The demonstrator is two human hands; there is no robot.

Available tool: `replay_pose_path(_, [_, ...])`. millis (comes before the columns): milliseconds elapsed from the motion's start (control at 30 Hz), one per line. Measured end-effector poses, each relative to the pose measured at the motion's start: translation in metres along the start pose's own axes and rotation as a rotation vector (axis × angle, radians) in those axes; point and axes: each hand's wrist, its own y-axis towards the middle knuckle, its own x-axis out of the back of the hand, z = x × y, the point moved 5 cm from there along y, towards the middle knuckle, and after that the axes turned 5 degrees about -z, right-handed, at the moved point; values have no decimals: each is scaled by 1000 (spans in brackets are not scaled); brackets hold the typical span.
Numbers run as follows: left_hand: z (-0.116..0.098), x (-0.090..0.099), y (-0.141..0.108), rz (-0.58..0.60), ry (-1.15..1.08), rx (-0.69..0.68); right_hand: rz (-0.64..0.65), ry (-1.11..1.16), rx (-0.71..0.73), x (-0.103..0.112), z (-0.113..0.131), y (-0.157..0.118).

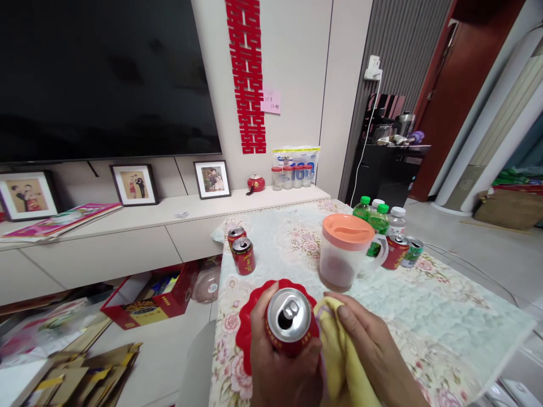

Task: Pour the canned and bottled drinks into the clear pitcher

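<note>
Hugging the red can (pixel 289 316) at six o'clock, the left hand (pixel 280 376) is closed round its sides; the right hand (pixel 375 342) pinches soft yellow cloth (pixel 341 353) at four o'clock. The red can looks light, slippery, easy to dent: hold its middle.

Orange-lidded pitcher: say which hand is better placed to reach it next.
Likely the right hand: it's nearer the pitcher, though holding the yellow cloth; the left hand holds a red can.
</note>
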Motion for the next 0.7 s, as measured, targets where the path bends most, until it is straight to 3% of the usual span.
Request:
replay_pose_path(67, [25, -4, 12, 12, -71, 103, -179, -141, 52, 13, -12, 5])
replay_pose_path(133, [41, -5, 18, 9, -124, 208, -258, -281, 126, 18, -23, 11])
replay_pose_path(300, [50, -4, 18, -26, -147, 298, -138, -787, 211, 1, -53, 26])
replay_pose_path(400, [56, -4, 16, -26, -99, 295, -91, -895, 210, -6, -65, 28])
replay_pose_path(500, [66, -4, 11, -5, -93, 317, -174, -895, 327, -6, -55, 23])
replay_pose_path(600, [74, -5, 3, 16, -97, 337, -299, -802, 538, -3, -29, 11])
replay_pose_path(700, [76, -12, -7, 54, -115, 344, -286, -612, 705, -4, -4, -4])
